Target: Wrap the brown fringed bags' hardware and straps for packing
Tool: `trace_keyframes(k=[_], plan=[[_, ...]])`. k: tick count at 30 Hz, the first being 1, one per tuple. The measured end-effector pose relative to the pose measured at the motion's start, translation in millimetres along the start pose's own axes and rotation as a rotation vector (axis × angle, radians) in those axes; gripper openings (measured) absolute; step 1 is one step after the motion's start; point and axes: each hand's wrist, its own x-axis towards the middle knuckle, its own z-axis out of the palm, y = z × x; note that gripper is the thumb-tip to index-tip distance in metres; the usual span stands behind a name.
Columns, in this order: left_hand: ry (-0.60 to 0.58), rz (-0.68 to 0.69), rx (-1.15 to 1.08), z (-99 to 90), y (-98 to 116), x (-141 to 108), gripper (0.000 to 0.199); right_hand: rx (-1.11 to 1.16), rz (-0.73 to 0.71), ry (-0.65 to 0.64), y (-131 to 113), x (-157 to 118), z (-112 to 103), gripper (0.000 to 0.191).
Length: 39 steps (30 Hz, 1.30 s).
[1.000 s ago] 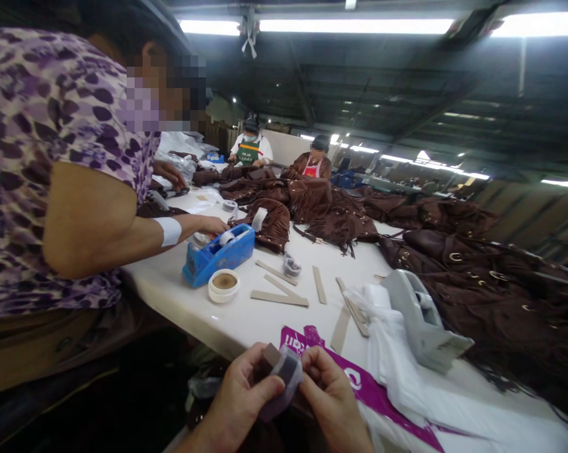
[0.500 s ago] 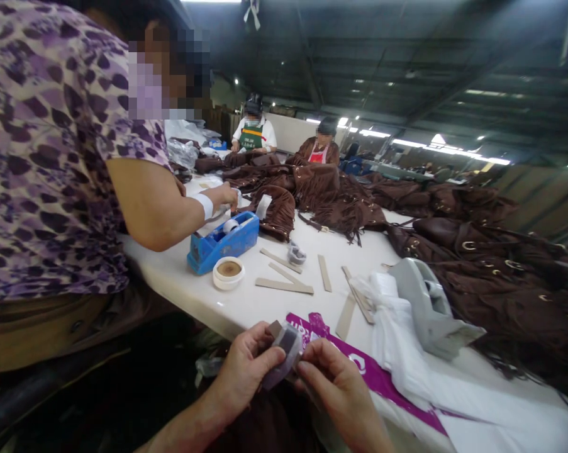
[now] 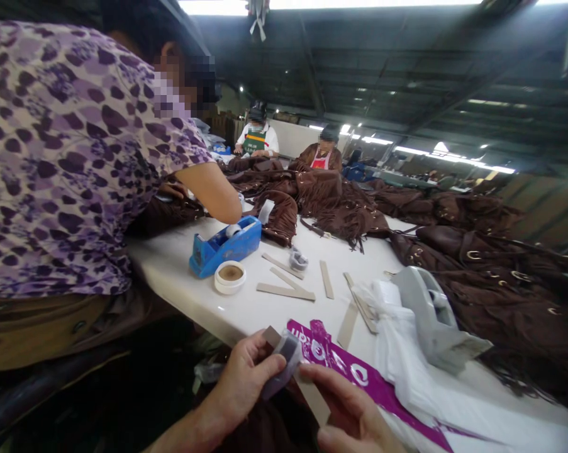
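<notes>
My left hand (image 3: pixel 248 371) pinches a small dark piece wrapped in thin greyish film (image 3: pixel 288 349) between thumb and fingers. Above that thumb, the end of a flat beige strip (image 3: pixel 270 336) sticks out. On the other side of the wrapped piece, a longer beige length (image 3: pixel 314 397) slants down into my right hand (image 3: pixel 347 402), whose fingers close around it. Whether both ends belong to one strip is hidden by the film. Just beyond my hands lies a purple plastic bag (image 3: pixel 328 349) with white lettering.
A blue tape dispenser (image 3: pixel 227 248), a white tape roll (image 3: pixel 229 280) and loose beige strips (image 3: pixel 286 290) sit on the white table (image 3: pixel 180 267). A grey dispenser (image 3: pixel 437 321) stands right, beside white plastic (image 3: pixel 397 333). Brown fringed bags (image 3: pixel 321 195) pile behind. A co-worker (image 3: pixel 76 157) leans in from the left.
My right hand has shifted down and right, and a longer beige strip now shows by it. The co-worker's arm has pulled back from behind the blue dispenser, elbow now near it.
</notes>
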Motion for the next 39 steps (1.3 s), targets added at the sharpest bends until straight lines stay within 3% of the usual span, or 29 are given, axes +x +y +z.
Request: trace_keyframes(k=[5, 9, 16, 21, 24, 31, 39], plan=[[-0.057, 0.029, 0.051, -3.6, -3, 0, 0.02, -0.287, 0.0, 0.01, 11, -12, -20, 0.044], [-0.048, 0.026, 0.059, -5.9, 1, 1, 0.02, -0.309, 0.014, -0.096, 0, -12, -21, 0.061], [-0.08, 0.023, 0.145, -5.3, 4, 2, 0.02, -0.679, -0.411, -0.166, -19, 12, -9, 0.041], [-0.147, 0.037, 0.23, -1.9, 7, -2, 0.019, -0.927, -0.511, 0.036, -25, 30, 4, 0.024], [-0.155, 0.048, 0.297, -1.8, 12, -4, 0.019, -0.847, -0.533, 0.102, -23, 35, 11, 0.02], [-0.128, 0.026, 0.524, -2.8, 17, -8, 0.012, -0.547, -0.4, 0.187, -12, 40, 23, 0.014], [-0.09, 0.039, 0.555, -2.2, 14, -13, 0.007, -0.411, -0.264, 0.215, -2, 39, 26, 0.01]])
